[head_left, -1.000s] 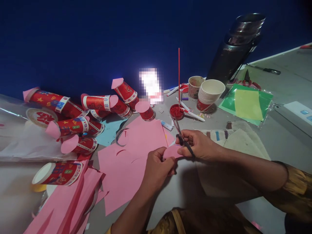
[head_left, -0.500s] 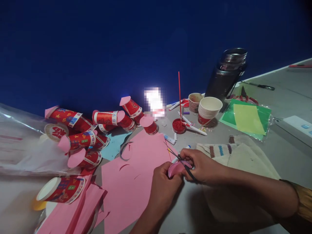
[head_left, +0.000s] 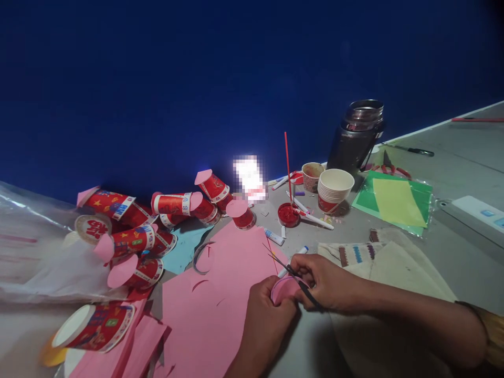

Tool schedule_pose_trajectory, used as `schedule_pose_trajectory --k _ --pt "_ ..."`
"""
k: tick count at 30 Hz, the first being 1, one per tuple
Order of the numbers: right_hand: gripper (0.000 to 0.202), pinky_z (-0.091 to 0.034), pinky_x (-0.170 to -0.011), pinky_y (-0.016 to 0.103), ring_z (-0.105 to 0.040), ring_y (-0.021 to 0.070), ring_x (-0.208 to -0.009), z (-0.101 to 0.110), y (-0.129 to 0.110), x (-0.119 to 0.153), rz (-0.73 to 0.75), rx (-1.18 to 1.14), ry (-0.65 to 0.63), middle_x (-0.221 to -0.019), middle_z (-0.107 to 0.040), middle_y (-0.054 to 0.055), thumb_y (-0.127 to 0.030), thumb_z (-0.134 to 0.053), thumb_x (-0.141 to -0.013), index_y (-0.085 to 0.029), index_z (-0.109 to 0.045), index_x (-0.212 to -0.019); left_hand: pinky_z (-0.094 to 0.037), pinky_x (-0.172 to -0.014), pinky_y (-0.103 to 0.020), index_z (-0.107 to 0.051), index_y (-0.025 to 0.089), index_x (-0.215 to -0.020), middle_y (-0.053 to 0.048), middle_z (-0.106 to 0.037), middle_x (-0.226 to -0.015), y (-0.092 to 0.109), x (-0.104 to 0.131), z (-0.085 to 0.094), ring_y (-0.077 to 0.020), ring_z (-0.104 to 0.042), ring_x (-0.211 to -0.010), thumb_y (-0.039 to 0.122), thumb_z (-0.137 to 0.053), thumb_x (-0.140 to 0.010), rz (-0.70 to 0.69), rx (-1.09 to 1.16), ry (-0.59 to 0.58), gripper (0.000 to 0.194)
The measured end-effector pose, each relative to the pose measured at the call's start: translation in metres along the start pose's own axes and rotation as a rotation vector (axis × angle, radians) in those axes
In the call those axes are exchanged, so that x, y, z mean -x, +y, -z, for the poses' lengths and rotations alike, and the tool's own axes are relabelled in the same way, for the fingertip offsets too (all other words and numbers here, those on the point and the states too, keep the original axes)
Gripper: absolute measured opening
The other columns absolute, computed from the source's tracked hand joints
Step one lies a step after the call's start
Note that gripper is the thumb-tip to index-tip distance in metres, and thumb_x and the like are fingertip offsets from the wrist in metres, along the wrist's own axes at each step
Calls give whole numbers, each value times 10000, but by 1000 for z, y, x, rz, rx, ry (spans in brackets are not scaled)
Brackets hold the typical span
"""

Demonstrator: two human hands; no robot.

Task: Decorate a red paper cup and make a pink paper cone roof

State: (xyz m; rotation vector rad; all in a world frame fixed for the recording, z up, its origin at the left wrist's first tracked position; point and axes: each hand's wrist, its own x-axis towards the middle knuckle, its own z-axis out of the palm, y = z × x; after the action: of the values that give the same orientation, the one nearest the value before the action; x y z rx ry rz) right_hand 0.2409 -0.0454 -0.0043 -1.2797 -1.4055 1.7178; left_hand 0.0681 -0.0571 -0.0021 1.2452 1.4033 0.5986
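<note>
Between my two hands is a round piece of pink paper with a dark outline near its edge. My left hand pinches the paper from the left and below. My right hand is closed around dark-handled scissors, and its fingers also come up to the paper's right edge. The slim blades stick out to the upper left, slightly parted, above the disc. Under and left of my hands lies a large pink sheet with thin curved offcuts on it. A blue-ended marker rests just beyond my right hand.
Red paper cups topped with pink discs crowd the left side. Ahead stand a red paint pot with a stick, stacked cups and a black thermos. A cream cloth and green sheets lie right.
The view has tilted up slightly, so things sit lower in the picture. Both hands keep their hold on the paper and scissors, with only a slight shift.
</note>
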Motion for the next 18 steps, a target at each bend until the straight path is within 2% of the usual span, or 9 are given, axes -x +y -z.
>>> schedule_pose_trajectory --k 4,7,10,13,15,18 --pt "267 -268 -514 210 -382 89 -577 1 -1 1 10 25 -3 -634 -471 -88 -213 -684 -600 -219 -499 -792 -329 -454 -192 -628 163 -662 43 -506 -560 7 3 2 -84 -388 -492 178 -618 -632 16 26 -24 35" --pt "263 -265 -510 212 -372 88 -570 5 -3 1 33 64 24 -631 -459 -91 -231 -687 -608 -220 -495 -788 -357 -465 -185 -630 158 -709 42 -530 -581 8 3 8 -78 -440 -482 217 -678 -671 55 119 -109 85" --pt "238 -272 -518 214 -380 93 -580 10 -4 1 83 139 83 -636 -469 -87 -226 -679 -644 -222 -492 -791 -395 -454 -195 -657 137 -815 -19 -646 -669 7 0 16 -113 -581 -489 438 -704 -788 105 339 -273 305" --pt "200 -299 -539 219 -385 104 -601 14 -3 1 161 226 146 -633 -472 -82 -210 -658 -680 -222 -502 -804 -369 -393 -201 -649 115 -752 -76 -684 -624 5 -3 21 -136 -613 -434 617 -635 -842 144 499 -303 510" --pt "194 -324 -561 223 -401 109 -616 15 -3 1 216 281 169 -652 -495 -75 -193 -646 -679 -221 -510 -814 -348 -370 -193 -638 118 -707 -77 -678 -564 5 -5 21 -131 -597 -393 591 -686 -814 180 525 -281 487" --pt "234 -359 -588 230 -434 108 -629 14 -5 2 262 330 189 -719 -560 -59 -151 -632 -637 -219 -539 -841 -325 -357 -174 -647 123 -732 -56 -684 -538 4 -6 21 -119 -589 -373 431 -801 -720 233 527 -287 345"
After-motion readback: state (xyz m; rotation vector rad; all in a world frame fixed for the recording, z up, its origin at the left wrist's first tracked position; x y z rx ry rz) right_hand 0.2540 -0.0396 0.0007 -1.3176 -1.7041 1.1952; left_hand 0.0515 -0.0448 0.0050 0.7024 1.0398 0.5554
